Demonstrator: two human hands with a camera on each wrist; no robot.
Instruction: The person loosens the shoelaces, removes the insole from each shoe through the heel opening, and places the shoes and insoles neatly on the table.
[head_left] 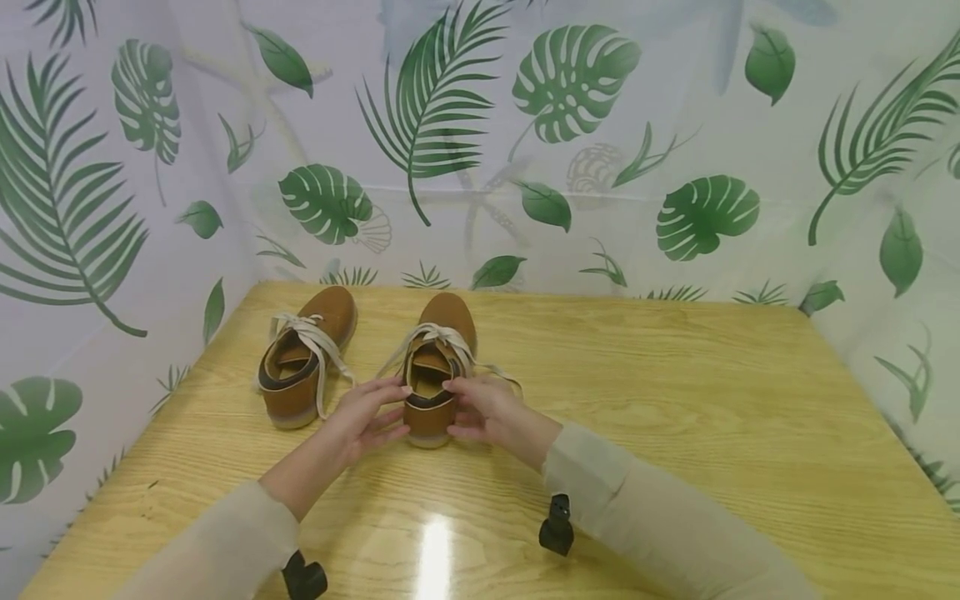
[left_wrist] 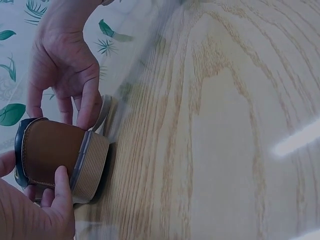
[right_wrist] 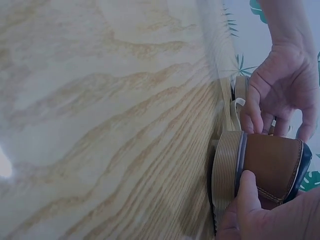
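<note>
A brown lace-up shoe (head_left: 431,417) with a dark collar and pale laces stands on the table, its toe pointing away from me. From the left, my left hand (head_left: 366,417) grips its heel end, thumb at the collar and fingers along the side. My right hand (head_left: 491,408) holds the opposite side in the same way. Both wrist views show the smooth brown heel (left_wrist: 52,150) and the ribbed pale sole (right_wrist: 226,165) between the two hands. The laces (head_left: 442,335) lie loose over the tongue.
A matching brown shoe (head_left: 292,404) stands to the left, with its own loose laces (head_left: 318,342). The wooden table (head_left: 675,400) reaches back to a leaf-patterned cloth (head_left: 465,200). Bright glare (head_left: 435,554) shows near the front.
</note>
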